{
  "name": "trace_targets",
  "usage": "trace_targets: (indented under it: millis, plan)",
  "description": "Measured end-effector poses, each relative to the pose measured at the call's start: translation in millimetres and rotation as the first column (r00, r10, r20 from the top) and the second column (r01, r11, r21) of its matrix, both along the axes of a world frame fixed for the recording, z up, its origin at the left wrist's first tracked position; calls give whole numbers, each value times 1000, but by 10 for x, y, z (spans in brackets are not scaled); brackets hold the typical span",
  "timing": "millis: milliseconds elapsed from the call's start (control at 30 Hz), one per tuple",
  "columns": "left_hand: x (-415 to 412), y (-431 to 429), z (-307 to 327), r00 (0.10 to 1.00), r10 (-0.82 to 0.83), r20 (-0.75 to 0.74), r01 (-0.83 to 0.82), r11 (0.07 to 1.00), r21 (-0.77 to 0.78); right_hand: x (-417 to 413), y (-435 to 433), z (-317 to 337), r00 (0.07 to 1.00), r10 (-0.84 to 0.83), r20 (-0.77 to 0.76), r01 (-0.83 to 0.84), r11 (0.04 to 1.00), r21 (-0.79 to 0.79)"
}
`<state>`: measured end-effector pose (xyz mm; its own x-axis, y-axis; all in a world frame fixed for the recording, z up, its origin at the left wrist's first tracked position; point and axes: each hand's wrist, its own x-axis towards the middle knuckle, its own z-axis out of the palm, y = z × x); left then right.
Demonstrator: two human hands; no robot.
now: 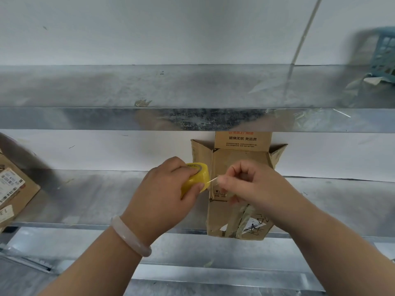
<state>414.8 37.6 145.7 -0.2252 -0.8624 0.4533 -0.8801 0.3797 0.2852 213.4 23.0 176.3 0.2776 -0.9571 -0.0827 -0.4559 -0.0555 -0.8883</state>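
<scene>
The left hand [164, 189] is gripping a yellow roll of adhesive tape [191, 183]. Its fingers are curling over the top of the roll and the thumb is pressing on the near side, so the roll is sitting firmly in the hand. A pale bangle [130, 236] is lying around the left wrist.

The right hand [250, 184] is pinching the free end of the tape [212, 180] between the thumb and the index finger, and the other fingers are curling loosely toward the palm. The short strip of tape is stretching between the two hands, which are staying close to each other but are not touching.

Both hands are working in the air in front of a cardboard box [235, 159], and the tape roll is just beside its left side. The box is standing on a metal shelf [96, 195], and its near end is hanging a little over the front edge of the shelf. Its flaps are standing open, and the back flap [243, 139] with printed text is pointing upward. A shipping label [254, 227] with handwriting is showing on the near part of the box.

Another cardboard box [15, 189] with labels is resting on the same shelf, far to the left. On the upper shelf [128, 90], at the right edge, a blue plastic basket [382, 54] is standing.
</scene>
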Motion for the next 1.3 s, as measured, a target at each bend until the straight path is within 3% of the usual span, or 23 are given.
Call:
trace_targets:
  millis: [67, 267, 367, 500, 567, 633, 700, 800, 833, 967, 1167, 1300]
  plan:
    - [-13, 4, 15, 1000, 3, 15, -3, 1000, -5, 17, -8, -6, 999, -29, -43, 26, 997, -74]
    - [-8, 64, 97, 993, 71, -93, -60, 991, 116, 27, -39, 2, 997, -68, 25, 72, 979, -193]
    - [55, 62, 60, 973, 123, -197, -85, 978, 189, 31, -35, 18, 993, -56, 108, 72, 986, -151]
    - [202, 61, -11, 842, 16, -539, 185, 931, 316, -33, -29, 6, 960, -80, 269, 90, 996, -24]
    - [255, 85, -21, 800, -60, -597, 314, 889, 332, -87, 1, 2, 938, -112, 327, 109, 994, 27]
    - [274, 100, -20, 791, -84, -607, 338, 886, 318, -139, 48, -33, 927, -127, 352, 117, 992, 50]
    - [269, 88, -29, 843, -44, -537, 230, 930, 285, -190, 108, -74, 924, -151, 351, 144, 988, 45]
    - [286, 37, -57, 985, 24, -173, 1, 990, 143, -333, 120, -112, 896, -216, 387, 213, 976, 50]
    - [314, 15, -78, 992, 21, -124, -7, 994, 113, -394, 117, -116, 887, -238, 395, 237, 970, 53]
    - [411, -28, -208, 977, 47, -207, -15, 988, 153, -692, 117, -208, 848, -333, 413, 332, 940, 78]
    - [224, -137, -358, 992, 17, 125, -12, 999, -43, -964, 205, -443, 827, -403, 392, 367, 915, 167]
    - [141, -181, -471, 972, 40, 231, -10, 992, -128, -1062, 216, -561, 840, -426, 335, 388, 904, 178]
